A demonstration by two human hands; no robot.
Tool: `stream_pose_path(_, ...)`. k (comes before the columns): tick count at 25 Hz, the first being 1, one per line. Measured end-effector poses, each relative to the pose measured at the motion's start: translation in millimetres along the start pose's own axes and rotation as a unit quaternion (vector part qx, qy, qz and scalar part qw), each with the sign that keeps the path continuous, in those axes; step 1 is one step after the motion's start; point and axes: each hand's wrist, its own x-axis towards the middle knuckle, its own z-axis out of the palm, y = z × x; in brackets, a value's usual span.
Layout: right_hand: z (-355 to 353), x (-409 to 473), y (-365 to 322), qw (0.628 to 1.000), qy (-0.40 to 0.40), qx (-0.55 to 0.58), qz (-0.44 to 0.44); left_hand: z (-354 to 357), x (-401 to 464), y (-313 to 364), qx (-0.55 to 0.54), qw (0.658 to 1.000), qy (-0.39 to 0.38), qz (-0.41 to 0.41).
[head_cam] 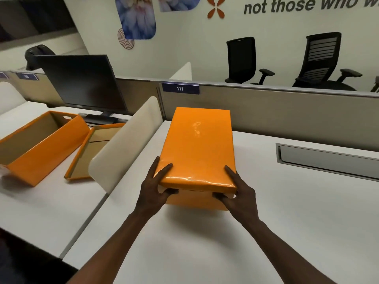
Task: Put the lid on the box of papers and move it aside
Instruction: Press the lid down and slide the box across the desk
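Observation:
An orange box point(194, 200) stands on the white desk point(266, 212) in front of me, covered by a glossy orange lid point(198, 144). The lid's near end sits slightly raised, leaving a thin gap where white paper shows. My left hand point(156, 187) grips the near left corner, fingers on the lid's side and thumb under its front edge. My right hand point(239, 191) holds the near right corner the same way. The box's contents are otherwise hidden.
A cream divider panel point(125, 146) stands left of the box. Beyond it, on the neighbouring desk, lie an open empty orange box point(41, 144), an upturned orange lid point(90, 154) and a dark monitor point(82, 80). A grey cable tray point(328, 160) is set into the desk at right.

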Motion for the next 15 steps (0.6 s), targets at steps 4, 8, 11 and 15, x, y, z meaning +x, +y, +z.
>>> stream_pose_path(4,66,39,-27,1.0,0.004,0.014,0.003,-53,38,-49,0.053,0.999,-0.009,-0.002)
stream_pose_path(8,113,57,-40,1.0,0.005,0.021,0.014,-82,57,-86,0.093,0.995,-0.021,-0.017)
stream_pose_path(11,143,64,-47,1.0,0.002,0.019,0.017,-95,66,-111,0.104,0.993,-0.034,-0.037)
stream_pose_path(15,168,78,-60,1.0,-0.009,0.003,0.019,-108,74,-134,0.107,0.992,-0.022,-0.057)
